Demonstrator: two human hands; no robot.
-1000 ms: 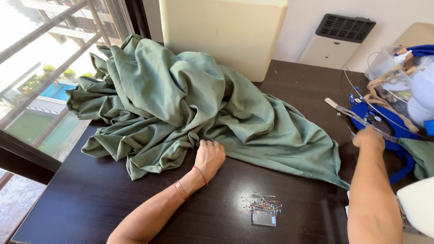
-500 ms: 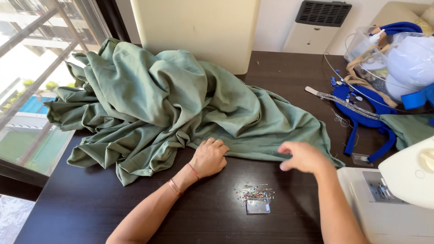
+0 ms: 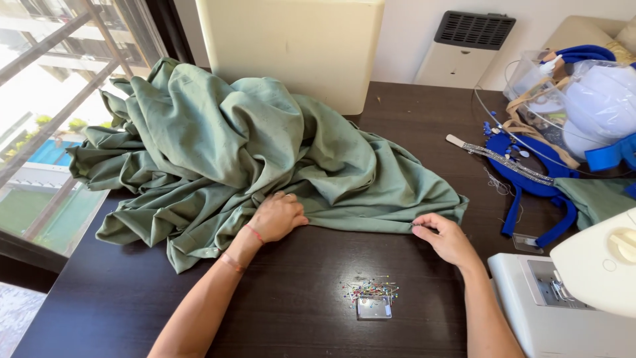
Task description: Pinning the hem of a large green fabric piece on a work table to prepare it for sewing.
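Head view: green fabric (image 3: pixel 252 152) lies heaped across the far left of a dark table (image 3: pixel 298 318), its near hem pressed flat by the left hand (image 3: pixel 278 215) and pinched by the right hand (image 3: pixel 444 235), with loose coloured pins (image 3: pixel 371 290) nearby and a white sewing machine (image 3: pixel 583 292) at right.

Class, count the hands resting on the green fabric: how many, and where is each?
2. The left hand presses the green fabric near the middle of its front edge; the right hand pinches that edge near its right corner. None seem hidden.
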